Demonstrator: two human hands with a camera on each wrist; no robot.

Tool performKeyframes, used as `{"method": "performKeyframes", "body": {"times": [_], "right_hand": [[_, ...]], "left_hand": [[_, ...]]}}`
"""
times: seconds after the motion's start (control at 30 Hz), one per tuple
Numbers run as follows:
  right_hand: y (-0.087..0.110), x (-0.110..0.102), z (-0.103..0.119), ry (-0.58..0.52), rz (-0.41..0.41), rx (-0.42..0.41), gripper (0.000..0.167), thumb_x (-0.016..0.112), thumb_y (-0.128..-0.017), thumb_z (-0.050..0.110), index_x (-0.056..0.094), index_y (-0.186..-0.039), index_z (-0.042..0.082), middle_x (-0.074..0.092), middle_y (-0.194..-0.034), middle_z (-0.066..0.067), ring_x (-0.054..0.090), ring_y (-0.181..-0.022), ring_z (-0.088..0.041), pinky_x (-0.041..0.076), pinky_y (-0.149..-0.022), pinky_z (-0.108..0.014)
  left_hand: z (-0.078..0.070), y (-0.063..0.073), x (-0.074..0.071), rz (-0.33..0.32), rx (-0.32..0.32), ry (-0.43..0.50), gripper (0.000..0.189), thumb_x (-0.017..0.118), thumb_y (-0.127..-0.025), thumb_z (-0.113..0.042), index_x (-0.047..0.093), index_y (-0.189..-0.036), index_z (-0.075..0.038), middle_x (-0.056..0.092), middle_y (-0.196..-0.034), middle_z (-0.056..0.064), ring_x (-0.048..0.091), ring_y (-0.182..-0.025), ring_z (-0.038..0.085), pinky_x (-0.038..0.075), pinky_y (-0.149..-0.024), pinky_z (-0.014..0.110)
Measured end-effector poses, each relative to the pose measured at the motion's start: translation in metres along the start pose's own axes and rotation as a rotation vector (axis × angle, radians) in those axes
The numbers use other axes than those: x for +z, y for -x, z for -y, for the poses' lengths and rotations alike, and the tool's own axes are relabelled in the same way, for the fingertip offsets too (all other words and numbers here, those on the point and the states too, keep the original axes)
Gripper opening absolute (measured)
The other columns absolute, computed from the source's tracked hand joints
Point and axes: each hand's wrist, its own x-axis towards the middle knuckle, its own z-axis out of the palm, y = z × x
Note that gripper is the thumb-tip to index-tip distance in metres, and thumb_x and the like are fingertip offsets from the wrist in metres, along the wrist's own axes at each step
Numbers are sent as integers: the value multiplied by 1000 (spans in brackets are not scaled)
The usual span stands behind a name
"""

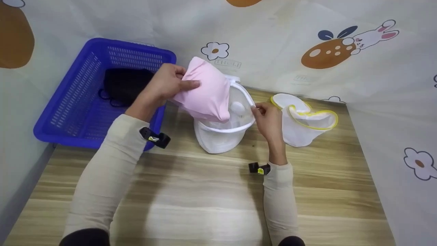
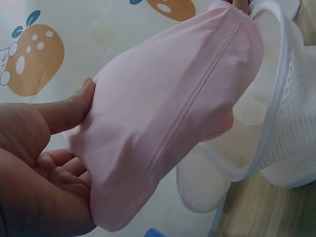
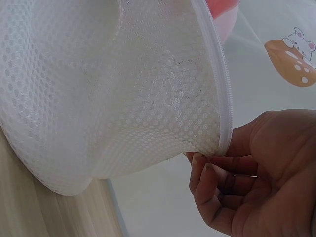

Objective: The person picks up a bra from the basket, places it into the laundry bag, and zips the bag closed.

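My left hand (image 1: 167, 82) grips a folded pink bra (image 1: 208, 90) by its edge, thumb on the near face. In the left wrist view the smooth cup of the pink bra (image 2: 163, 98) covers most of the fingers. It hangs tilted at the mouth of a white mesh laundry bag (image 1: 218, 138), partly over the opening. At the bag's right side my right hand (image 1: 269, 119) pinches the white rim. From the right wrist, the thumb and fingertips hold the zippered edge of the mesh bag (image 3: 163, 89).
A blue plastic basket (image 1: 61, 112) stands at the left with a black garment (image 1: 126, 85) inside, thin loops showing. Right of my right hand, a second white mesh bag with yellow trim (image 1: 300, 130) sits on the wooden table (image 1: 205, 198). A patterned wall covering (image 1: 273, 44) rises behind.
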Motion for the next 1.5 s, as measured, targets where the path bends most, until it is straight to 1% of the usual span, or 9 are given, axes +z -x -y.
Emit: {"method": "performKeyframes", "body": {"times": [0.33, 0.53, 0.6, 0.77, 0.9, 1.07, 1.23, 1.37, 1.5], "right_hand": [[0, 1, 0, -12, -10, 0, 18, 65, -90, 14, 72, -95, -3, 64, -72, -10, 55, -64, -19, 42, -58, -28], [-1, 2, 2, -12, -13, 8, 18, 66, -90, 14, 73, -96, -2, 63, -71, -9, 54, -64, -18, 41, -58, -28], [-1, 2, 2, -10, -15, 4, 18, 66, -90, 14, 73, -96, -2, 64, -72, -9, 55, -64, -18, 41, -58, -28], [-1, 1, 1, -14, -28, -17, 18, 66, -89, 13, 73, -94, -2, 64, -71, -9, 55, -65, -19, 41, -58, -28], [0, 1, -1, -22, -34, -24, 17, 66, -89, 13, 73, -93, -2, 64, -70, -8, 55, -64, -18, 41, -57, -27], [1, 2, 0, -23, -34, -23, 17, 66, -90, 14, 73, -92, -1, 63, -70, -8, 54, -63, -17, 40, -57, -26], [0, 1, 1, -30, -46, -23, 17, 66, -89, 14, 73, -92, -1, 63, -70, -9, 54, -64, -18, 40, -57, -27], [0, 2, 1, -39, -44, -19, 17, 66, -89, 14, 73, -93, -1, 63, -71, -8, 53, -64, -17, 40, -57, -26], [0, 1, 1, -65, -50, -26, 16, 67, -89, 13, 74, -93, -1, 62, -69, -8, 53, -63, -16, 40, -56, -25]], "left_hand": [[-1, -5, 18, 18, 10, -10, 38, 76, -82, -11, 63, -113, 5, 66, -99, 18, 63, -73, 18, 53, -63, 27], [-1, -6, 24, 29, -15, -62, 38, 75, -83, -12, 62, -116, 4, 64, -103, 17, 62, -77, 19, 53, -66, 27], [-1, -7, 26, 31, -14, -82, 38, 74, -83, -12, 62, -116, 4, 64, -103, 17, 61, -78, 20, 53, -66, 27], [-2, -7, 33, 19, 21, -112, 36, 75, -82, -12, 63, -112, 4, 64, -100, 17, 60, -78, 20, 52, -67, 28], [-1, -7, 41, 5, 49, -165, 34, 77, -81, -12, 64, -108, 5, 64, -97, 16, 58, -79, 21, 51, -67, 28], [3, -8, 49, 8, 63, -219, 35, 78, -80, -14, 67, -110, 3, 64, -96, 14, 57, -80, 20, 50, -66, 27], [4, -10, 56, 7, 94, -266, 31, 78, -79, -14, 69, -104, 2, 62, -87, 10, 54, -77, 19, 47, -63, 26], [3, -10, 62, 4, 93, -329, 27, 79, -79, -16, 68, -97, 1, 57, -81, 6, 51, -75, 18, 44, -60, 26], [2, -10, 66, 3, 92, -396, 28, 80, -78, -20, 67, -95, 0, 55, -80, 5, 50, -74, 18, 42, -59, 26]]}}
